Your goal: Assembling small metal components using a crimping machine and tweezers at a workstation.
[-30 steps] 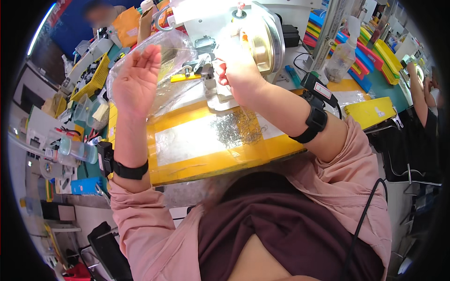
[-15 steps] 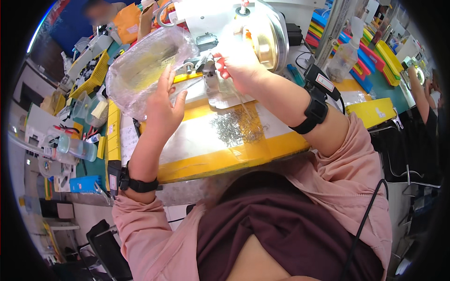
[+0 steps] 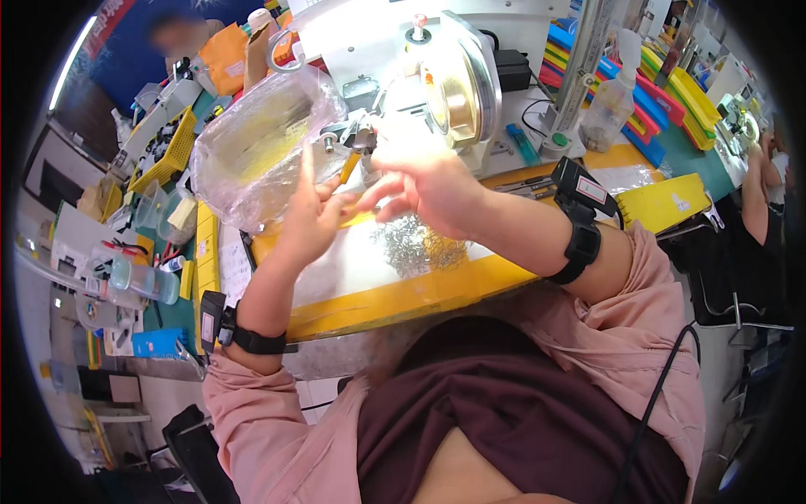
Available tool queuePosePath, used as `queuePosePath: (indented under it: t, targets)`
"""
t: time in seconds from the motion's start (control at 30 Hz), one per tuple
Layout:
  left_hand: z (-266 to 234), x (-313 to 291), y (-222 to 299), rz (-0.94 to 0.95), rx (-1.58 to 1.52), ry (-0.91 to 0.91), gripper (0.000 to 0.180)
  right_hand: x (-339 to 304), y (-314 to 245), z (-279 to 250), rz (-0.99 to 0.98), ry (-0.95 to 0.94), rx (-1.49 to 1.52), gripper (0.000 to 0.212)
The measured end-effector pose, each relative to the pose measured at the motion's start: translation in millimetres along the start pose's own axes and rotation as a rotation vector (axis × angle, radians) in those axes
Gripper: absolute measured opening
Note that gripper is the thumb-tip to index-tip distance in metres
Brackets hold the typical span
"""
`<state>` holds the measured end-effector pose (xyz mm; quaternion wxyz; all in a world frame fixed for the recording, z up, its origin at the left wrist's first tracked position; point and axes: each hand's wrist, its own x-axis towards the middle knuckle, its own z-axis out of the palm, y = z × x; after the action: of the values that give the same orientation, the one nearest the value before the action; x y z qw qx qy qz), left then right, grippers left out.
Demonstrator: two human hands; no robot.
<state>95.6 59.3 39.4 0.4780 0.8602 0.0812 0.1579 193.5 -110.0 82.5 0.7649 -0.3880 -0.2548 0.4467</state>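
Note:
My left hand (image 3: 315,220) is raised palm-up with its fingers apart, just below a small metal fixture (image 3: 357,139) on the front of a white machine (image 3: 395,50). My right hand (image 3: 420,176) hovers beside it, over the yellow-edged work board (image 3: 403,294), fingers loosely spread toward the left hand; motion blur hides whether it pinches anything. A heap of small metal parts (image 3: 416,248) lies on the board under the right hand. A clear plastic bag (image 3: 260,147) with yellowish contents sits just left of my left hand. Both wrists wear black bands.
A round metal wheel (image 3: 466,80) sits on the machine's right side. A spray bottle (image 3: 609,101) and stacked coloured trays (image 3: 642,92) stand at back right, a yellow box (image 3: 672,202) at right, and clear cups (image 3: 143,281) and a yellow basket (image 3: 168,151) at left. Another person's arm (image 3: 760,185) is at the right edge.
My left hand has come down from beside the bag to below the fixture. My right hand has drawn back from the fixture toward the heap of parts.

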Motion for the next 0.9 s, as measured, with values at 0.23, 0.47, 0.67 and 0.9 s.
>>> queuePosePath:
  t: [0.23,0.47,0.67,0.9]
  targets:
    - [1,4,-1,-0.049,-0.113,-0.029,0.07,-1,0,-19,0.029,-0.357,-0.215,0.068]
    - [5,-15,13,0.024,0.058,0.114,0.054,-83,2,-10,-0.432,-0.342,-0.978,0.067]
    - [36,3,81,0.046,-0.078,-0.034,0.046,-97,-2,-19,-0.321,-0.708,-1.265,0.036]
    - [39,28,56,0.014,-0.076,0.07,0.012,-116,16,-31,-0.407,-0.632,-1.1,0.033]
